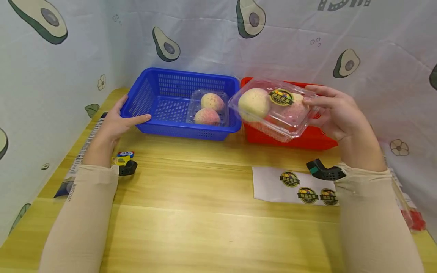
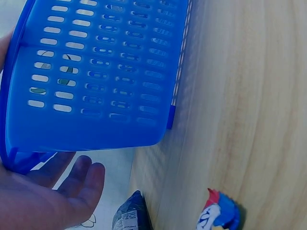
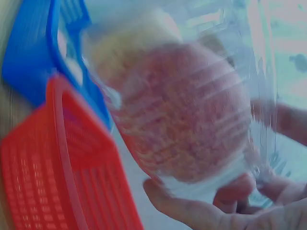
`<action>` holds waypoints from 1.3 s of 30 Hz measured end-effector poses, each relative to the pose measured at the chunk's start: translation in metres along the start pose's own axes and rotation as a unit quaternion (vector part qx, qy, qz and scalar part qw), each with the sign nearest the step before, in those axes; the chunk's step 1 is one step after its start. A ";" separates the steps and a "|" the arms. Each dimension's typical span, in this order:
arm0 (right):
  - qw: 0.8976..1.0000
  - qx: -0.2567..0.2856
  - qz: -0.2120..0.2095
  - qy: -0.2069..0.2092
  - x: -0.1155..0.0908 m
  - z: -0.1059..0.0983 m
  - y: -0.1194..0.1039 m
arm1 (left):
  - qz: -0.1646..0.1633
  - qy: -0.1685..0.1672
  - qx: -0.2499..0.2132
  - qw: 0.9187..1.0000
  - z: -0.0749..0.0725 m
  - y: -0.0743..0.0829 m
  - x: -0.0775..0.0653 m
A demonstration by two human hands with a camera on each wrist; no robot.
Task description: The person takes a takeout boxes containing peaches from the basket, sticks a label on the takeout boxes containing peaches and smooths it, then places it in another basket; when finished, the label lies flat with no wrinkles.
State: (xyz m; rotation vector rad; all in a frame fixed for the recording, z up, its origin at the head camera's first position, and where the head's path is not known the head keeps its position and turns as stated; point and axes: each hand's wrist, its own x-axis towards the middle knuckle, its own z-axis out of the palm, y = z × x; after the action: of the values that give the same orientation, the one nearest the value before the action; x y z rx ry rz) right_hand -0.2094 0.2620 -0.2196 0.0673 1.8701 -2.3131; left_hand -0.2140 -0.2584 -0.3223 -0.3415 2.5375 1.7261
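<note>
Clamshell (image 1: 273, 110): where?

Left of the right grip (image 1: 336, 110), tilted; that grip pinches one end only. Red basket (image 1: 307, 139) is lower left of it.

Left grip (image 1: 117, 121)?

Spread wide at the blue basket (image 1: 181, 131) corner, thumb over the rim.

Risks?

One-ended hold on slick, thin plastic: could twist, slip or pop apart, spilling the peaches (image 1: 253, 104) inside.

Textures?

Clear glossy ridged plastic; round, matte, yellow-pink fruit; perforated basket walls.

A curtained booth resembling a small fruit-packing stall: avocado-print cloth (image 1: 208, 45) walls in the tabletop (image 1: 211, 231) at its far and left edges, a blue basket (image 1: 184, 131) and red basket (image 1: 293, 143) line the far edge, and fruit-logo stickers (image 1: 308, 195) lie toward the right.
</note>
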 end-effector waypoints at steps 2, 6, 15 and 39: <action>0.999 0.023 0.018 0.037 0.011 -0.005 -0.003 | -0.002 0.002 0.000 1.000 0.000 0.000 0.000; 0.993 0.050 0.045 0.095 0.030 -0.009 -0.004 | 0.003 0.001 -0.003 1.000 -0.001 0.000 0.000; 0.976 -0.046 0.102 0.189 0.059 0.001 0.026 | 0.007 -0.004 -0.011 1.000 0.001 0.000 0.000; 0.802 -0.584 0.122 0.021 0.066 0.002 0.053 | 0.003 0.002 -0.010 1.000 0.001 0.001 -0.002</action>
State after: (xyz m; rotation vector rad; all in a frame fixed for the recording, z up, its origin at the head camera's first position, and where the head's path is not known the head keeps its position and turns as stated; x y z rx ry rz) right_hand -0.2658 0.2428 -0.2794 0.1771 2.7229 -0.7009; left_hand -0.2124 -0.2567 -0.3216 -0.3391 2.5268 1.7559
